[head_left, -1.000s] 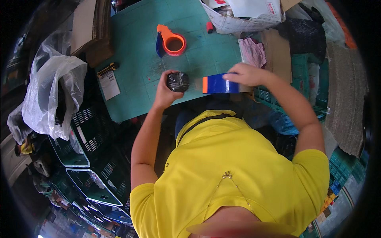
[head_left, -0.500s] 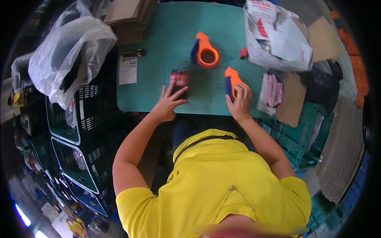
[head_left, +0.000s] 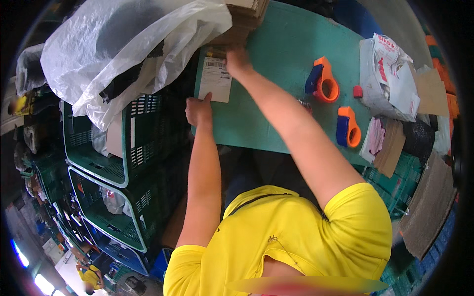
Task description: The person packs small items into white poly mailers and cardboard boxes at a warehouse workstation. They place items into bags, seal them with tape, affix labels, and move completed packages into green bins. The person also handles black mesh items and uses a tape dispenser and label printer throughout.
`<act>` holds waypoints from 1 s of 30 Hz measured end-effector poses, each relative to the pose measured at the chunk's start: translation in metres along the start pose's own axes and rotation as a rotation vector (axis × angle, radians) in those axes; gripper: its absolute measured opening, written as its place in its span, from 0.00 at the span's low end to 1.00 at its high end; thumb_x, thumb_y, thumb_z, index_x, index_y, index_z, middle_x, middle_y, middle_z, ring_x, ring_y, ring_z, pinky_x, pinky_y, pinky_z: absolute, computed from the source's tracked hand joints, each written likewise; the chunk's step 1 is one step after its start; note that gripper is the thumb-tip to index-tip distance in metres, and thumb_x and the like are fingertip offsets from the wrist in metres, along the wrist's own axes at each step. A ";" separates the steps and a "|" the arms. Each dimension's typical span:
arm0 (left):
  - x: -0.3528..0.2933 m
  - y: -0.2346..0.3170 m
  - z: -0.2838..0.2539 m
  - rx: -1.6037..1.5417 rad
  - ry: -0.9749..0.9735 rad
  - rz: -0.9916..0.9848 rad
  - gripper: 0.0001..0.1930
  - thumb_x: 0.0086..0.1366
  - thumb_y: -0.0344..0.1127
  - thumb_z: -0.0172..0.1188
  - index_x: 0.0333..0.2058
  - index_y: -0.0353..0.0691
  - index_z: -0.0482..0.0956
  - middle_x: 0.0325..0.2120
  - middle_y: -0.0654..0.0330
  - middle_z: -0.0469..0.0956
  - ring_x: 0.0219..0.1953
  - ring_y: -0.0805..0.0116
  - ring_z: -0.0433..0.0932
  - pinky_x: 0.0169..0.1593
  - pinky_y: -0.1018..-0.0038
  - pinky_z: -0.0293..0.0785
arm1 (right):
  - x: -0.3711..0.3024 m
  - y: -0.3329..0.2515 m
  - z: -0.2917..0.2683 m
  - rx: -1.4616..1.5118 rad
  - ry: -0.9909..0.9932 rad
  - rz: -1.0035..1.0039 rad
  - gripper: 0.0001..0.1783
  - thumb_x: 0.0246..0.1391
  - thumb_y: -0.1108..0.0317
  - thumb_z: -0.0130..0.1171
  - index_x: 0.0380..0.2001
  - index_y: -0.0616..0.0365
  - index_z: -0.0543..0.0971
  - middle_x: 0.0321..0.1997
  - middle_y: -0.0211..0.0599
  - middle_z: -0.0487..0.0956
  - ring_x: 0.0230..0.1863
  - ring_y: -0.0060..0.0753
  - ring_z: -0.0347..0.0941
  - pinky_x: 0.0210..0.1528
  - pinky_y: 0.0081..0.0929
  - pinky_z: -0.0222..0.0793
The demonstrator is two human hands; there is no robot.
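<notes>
A white printed label sheet lies at the left end of the green table. My left hand is at its lower left corner, thumb on the sheet and the other fingers curled at the table edge. Across the sheet's upper right corner reaches my right hand, smeared by motion, its fingers hidden. Beside it, at the sheet's top edge, a yellow-and-black cutter shows in part. Mostly covered by my right forearm is a small dark-and-red item. Two orange-and-blue tape dispensers, one farther and one nearer, rest on the right.
A big clear plastic bag bulges over stacked green crates at the left. Cardboard is piled at the back. A white sack of packages stands at the right, near a small red object and a pink bundle.
My left hand has left the dark-and-red item and moved to the sheet. My right hand has let go of the nearer tape dispenser and crossed left. The view has shifted left.
</notes>
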State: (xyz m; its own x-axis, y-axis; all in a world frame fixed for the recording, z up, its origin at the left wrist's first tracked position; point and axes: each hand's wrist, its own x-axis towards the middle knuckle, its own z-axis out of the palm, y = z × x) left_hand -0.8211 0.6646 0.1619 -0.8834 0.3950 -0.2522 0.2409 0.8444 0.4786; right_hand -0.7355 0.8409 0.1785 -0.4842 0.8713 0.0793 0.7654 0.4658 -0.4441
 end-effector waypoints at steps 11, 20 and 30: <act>-0.103 -0.146 -0.057 -0.134 0.126 0.192 0.58 0.42 0.46 0.78 0.65 0.34 0.49 0.63 0.40 0.52 0.66 0.40 0.49 0.67 0.47 0.50 | -0.063 0.001 0.011 0.199 0.160 -0.286 0.25 0.47 0.71 0.66 0.52 0.49 0.77 0.50 0.36 0.77 0.53 0.48 0.69 0.57 0.42 0.67; -0.032 -0.123 -0.095 0.265 -0.445 1.210 0.38 0.47 0.35 0.75 0.60 0.51 0.70 0.63 0.57 0.63 0.69 0.46 0.53 0.68 0.43 0.49 | -0.087 0.020 0.015 -0.078 0.098 -0.190 0.36 0.46 0.65 0.69 0.61 0.40 0.70 0.63 0.28 0.69 0.64 0.40 0.63 0.61 0.53 0.59; -0.019 -0.060 -0.057 0.214 -0.245 1.201 0.26 0.57 0.50 0.66 0.56 0.61 0.76 0.62 0.54 0.62 0.65 0.39 0.55 0.63 0.44 0.57 | -0.080 0.014 0.007 -0.022 0.194 -0.184 0.29 0.49 0.64 0.67 0.57 0.42 0.74 0.58 0.31 0.73 0.61 0.41 0.66 0.59 0.50 0.61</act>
State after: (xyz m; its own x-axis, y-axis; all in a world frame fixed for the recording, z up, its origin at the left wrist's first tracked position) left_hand -0.8416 0.5861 0.1856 0.0342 0.9955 0.0888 0.9251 -0.0651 0.3741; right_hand -0.6891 0.7764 0.1601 -0.5271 0.7841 0.3275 0.6824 0.6203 -0.3868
